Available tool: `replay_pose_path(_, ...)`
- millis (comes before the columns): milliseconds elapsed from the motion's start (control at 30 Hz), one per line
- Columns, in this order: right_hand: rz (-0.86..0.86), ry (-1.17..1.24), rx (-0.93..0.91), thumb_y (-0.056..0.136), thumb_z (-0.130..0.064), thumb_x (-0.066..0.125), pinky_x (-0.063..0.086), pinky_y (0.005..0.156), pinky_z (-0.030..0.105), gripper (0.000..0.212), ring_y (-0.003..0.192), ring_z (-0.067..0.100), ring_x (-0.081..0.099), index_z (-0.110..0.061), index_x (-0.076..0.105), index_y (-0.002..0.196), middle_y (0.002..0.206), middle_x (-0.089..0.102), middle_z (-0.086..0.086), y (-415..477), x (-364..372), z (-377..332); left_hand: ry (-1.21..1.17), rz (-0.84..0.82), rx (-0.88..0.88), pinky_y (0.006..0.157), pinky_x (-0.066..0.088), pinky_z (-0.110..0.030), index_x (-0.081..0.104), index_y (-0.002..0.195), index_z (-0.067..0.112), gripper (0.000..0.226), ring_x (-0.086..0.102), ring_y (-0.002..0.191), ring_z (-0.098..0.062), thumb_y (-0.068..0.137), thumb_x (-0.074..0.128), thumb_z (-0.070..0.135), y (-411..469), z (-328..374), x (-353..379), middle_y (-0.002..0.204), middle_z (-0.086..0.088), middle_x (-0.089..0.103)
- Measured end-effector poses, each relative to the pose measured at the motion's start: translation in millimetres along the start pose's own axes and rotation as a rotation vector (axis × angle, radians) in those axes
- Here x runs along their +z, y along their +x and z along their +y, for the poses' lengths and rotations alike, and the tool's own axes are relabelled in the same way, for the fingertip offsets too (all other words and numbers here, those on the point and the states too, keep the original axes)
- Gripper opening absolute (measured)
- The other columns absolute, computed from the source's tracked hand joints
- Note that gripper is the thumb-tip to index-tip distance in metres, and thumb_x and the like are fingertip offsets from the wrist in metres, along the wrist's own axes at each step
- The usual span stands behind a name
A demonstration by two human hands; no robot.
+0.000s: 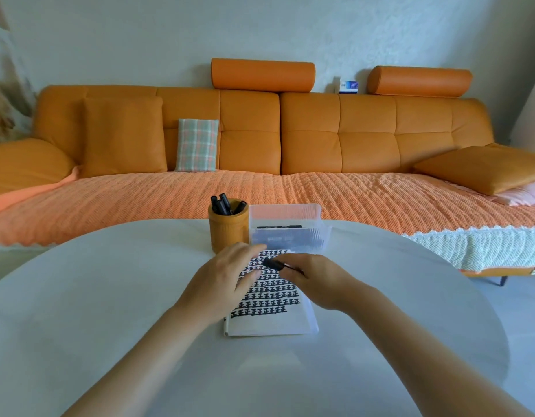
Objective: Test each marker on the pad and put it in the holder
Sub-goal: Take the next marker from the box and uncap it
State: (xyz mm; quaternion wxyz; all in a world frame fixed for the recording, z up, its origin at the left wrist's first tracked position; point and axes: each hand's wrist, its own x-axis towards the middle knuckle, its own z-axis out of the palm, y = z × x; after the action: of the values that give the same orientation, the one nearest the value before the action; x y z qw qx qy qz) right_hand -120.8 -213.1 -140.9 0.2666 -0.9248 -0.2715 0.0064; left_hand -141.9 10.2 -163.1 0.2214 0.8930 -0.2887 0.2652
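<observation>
A person's right hand, at the centre of the frame, pinches a black marker between curled fingers and thumb. The marker lies nearly level and points left over the upper part of a pad; whether its end touches the page cannot be told.

Just to the left, the left hand lies flat with its fingers extended and slightly blurred. It rests on the pad's upper left and grasps nothing.

The pad sits on a white round table. Its page is filled with row upon row of black marks, and a bare white strip runs along the bottom edge.

Directly above the hands, an orange holder stands upright on the table near the pad's top left corner. Several dark markers stand in it, jutting above the rim.

Close against the holder's right side is a clear plastic box. It holds dark shapes that its ribbed wall blurs.

Beyond the table, an orange sofa spans the frame, its seat covered by a woven orange throw. A plaid cushion leans against the backrest left of centre. Two orange bolsters sit along the top, with a small blue-and-white box between them.
</observation>
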Motion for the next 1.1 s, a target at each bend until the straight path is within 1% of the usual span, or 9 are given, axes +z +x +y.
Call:
replay_pose_path(100,-0.017,0.029,0.021,0.101,-0.035,0.046,0.037,0.057,0.03,0.031,0.057,0.012,0.046,-0.012,0.058,0.084,0.068,0.056,0.002,2.6,9.2,-4.3,0.053,-0.06,0.039,0.084,0.047,-0.02,0.049,0.137,0.023,0.044,0.055,0.113,-0.009,0.094,0.057,0.032,-3.4,-2.7,7.7,0.128,0.006,0.057)
replay_pose_path(167,-0.024,0.006,0.014,0.101,-0.035,0.047,0.036,0.055,0.028,0.035,0.055,0.011,0.045,-0.008,0.055,0.08,0.066,0.054,0.001,4.1,12.2,-5.5,0.082,-0.078,0.076,0.079,0.052,-0.024,0.057,0.129,0.02,0.039,0.059,0.103,-0.012,0.093,0.057,0.033,-3.4,-3.7,10.4,0.117,0.005,0.062)
replay_pose_path(267,-0.038,-0.121,-0.055,0.101,-0.036,0.048,0.032,0.053,0.025,0.03,0.056,0.008,0.045,-0.015,0.055,0.08,0.063,0.052,-0.007,3.2,13.5,-5.3,0.133,-0.065,0.155,0.065,0.05,-0.03,0.066,0.107,0.014,0.024,0.058,0.082,-0.014,0.091,0.058,0.03,-3.2,-5.8,13.3,0.09,0.003,0.062)
replay_pose_path(400,-0.023,-0.148,-0.084,0.101,-0.038,0.049,0.035,0.055,0.026,0.026,0.061,0.009,0.048,-0.023,0.059,0.082,0.066,0.054,-0.009,4.8,16.2,-2.3,0.153,-0.045,0.139,0.063,0.041,-0.019,0.068,0.094,0.013,0.011,0.055,0.075,-0.013,0.087,0.067,0.022,-4.8,-8.2,18.1,0.081,0.004,0.06)
replay_pose_path(567,0.214,-0.353,-0.287,0.099,-0.04,0.046,0.038,0.054,0.031,0.027,0.069,0.016,0.055,-0.024,0.069,0.099,0.077,0.062,-0.008,12.0,27.9,7.1,0.019,-0.091,-0.073,0.065,0.044,-0.027,0.069,0.104,0.014,0.015,0.059,0.082,-0.017,0.095,0.059,0.022,-5.1,-9.9,17.3,0.09,0.001,0.064)
replay_pose_path(700,0.324,-0.481,-0.376,0.096,-0.042,0.041,0.034,0.048,0.027,0.033,0.066,0.014,0.055,-0.026,0.07,0.098,0.074,0.06,-0.01,14.4,23.4,5.8,-0.202,-0.129,-0.229,0.071,0.047,-0.031,0.071,0.108,0.02,0.02,0.059,0.084,-0.011,0.098,0.054,0.027,-1.4,-10.6,9.9,0.09,0.003,0.066)
replay_pose_path(933,0.008,-0.063,-0.082,0.099,-0.037,0.053,0.033,0.052,0.03,0.034,0.053,0.012,0.041,-0.016,0.053,0.072,0.058,0.048,-0.004,12.4,21.4,-5.0,0.095,-0.102,0.056,0.057,0.033,-0.022,0.069,0.091,0.013,0.009,0.054,0.071,-0.012,0.085,0.072,0.019,-5.1,-18.5,7.2,0.075,0.004,0.059)
replay_pose_path(1033,0.064,-0.209,-0.165,0.097,-0.037,0.056,0.037,0.056,0.029,0.022,0.061,0.01,0.048,-0.023,0.064,0.082,0.066,0.058,-0.006,11.5,15.7,-4.5,-0.008,-0.149,-0.078,0.06,0.038,-0.027,0.068,0.097,0.015,0.014,0.055,0.076,-0.013,0.096,0.058,0.026,-2.5,-10.3,6.6,0.083,0.004,0.061)
replay_pose_path(1100,0.173,-0.336,-0.254,0.093,-0.033,0.061,0.041,0.056,0.031,0.013,0.067,0.011,0.052,-0.025,0.07,0.092,0.074,0.062,-0.006,9.9,14.3,-1.2,-0.077,-0.25,-0.209,0.064,0.041,-0.035,0.063,0.086,0.02,0.024,0.054,0.073,-0.015,0.101,0.047,0.031,1.0,-7.4,4.7,0.079,0.002,0.061)
